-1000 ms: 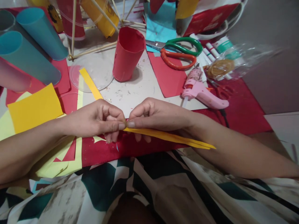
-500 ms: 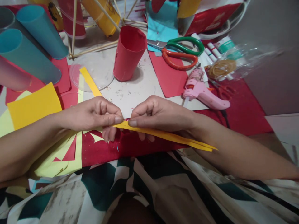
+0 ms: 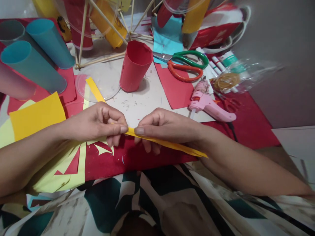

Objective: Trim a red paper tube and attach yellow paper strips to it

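Observation:
A narrow folded yellow paper strip [image 3: 169, 143] is pinched between both hands, its free end trailing to the right beneath my right wrist. My left hand [image 3: 105, 123] grips the strip's left part between thumb and fingers. Close beside it, my right hand [image 3: 162, 126] presses the strip with the thumb on top. Just beyond the hands stands a red paper tube [image 3: 134, 70], open at the top. Another yellow strip [image 3: 95, 90] lies behind my left hand, partly over a clear plastic disc [image 3: 112, 83].
Scissors [image 3: 188, 65] with green and orange handles and a pink glue gun [image 3: 211, 106] lie at the right. Blue tubes [image 3: 41, 65] stand at the left, near a yellow paper sheet [image 3: 36, 114]. A wooden stick frame [image 3: 100, 59] rises behind. Paper scraps [image 3: 73, 164] lie near my lap.
The strip's trailing end has shifted left, so less of it sticks out past my right hand. My hands stay pinched close together. The whole view has tilted slightly.

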`<state>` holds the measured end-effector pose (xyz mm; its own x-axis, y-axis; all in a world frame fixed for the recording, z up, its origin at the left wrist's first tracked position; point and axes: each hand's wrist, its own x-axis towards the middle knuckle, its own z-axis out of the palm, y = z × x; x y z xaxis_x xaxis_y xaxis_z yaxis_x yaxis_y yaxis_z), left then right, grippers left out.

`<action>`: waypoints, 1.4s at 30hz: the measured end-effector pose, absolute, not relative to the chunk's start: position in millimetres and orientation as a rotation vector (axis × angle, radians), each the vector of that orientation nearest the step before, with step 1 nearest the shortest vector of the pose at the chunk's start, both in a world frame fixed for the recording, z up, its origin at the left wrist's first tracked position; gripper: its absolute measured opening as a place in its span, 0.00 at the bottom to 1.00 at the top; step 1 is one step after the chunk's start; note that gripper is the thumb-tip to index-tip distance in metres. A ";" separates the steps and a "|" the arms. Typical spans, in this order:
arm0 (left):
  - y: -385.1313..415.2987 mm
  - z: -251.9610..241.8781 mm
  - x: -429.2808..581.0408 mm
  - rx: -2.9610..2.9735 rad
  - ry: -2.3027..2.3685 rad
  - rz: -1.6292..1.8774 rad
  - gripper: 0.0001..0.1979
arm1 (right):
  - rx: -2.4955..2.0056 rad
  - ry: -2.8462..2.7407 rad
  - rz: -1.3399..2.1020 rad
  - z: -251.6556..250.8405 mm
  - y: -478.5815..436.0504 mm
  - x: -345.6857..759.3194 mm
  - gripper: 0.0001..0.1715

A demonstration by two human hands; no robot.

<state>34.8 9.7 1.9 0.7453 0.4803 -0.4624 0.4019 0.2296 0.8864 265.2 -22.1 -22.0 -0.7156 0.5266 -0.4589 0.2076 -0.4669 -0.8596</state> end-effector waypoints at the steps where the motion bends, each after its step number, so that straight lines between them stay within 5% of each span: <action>1: 12.4 4.0 32.6 1.410 0.796 0.089 0.10 | -1.076 -1.483 2.293 -20.6 -21.6 266.2 0.18; 42: 8.8 12.2 34.9 1.719 0.629 -0.339 0.12 | -0.949 -1.688 2.322 -28.2 -22.9 258.9 0.15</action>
<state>34.9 8.8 12.2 0.8105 0.2265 -0.5402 0.5759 -0.1399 0.8054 258.9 -22.9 -28.2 -0.7966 0.4399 -0.4147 0.2587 -0.3719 -0.8915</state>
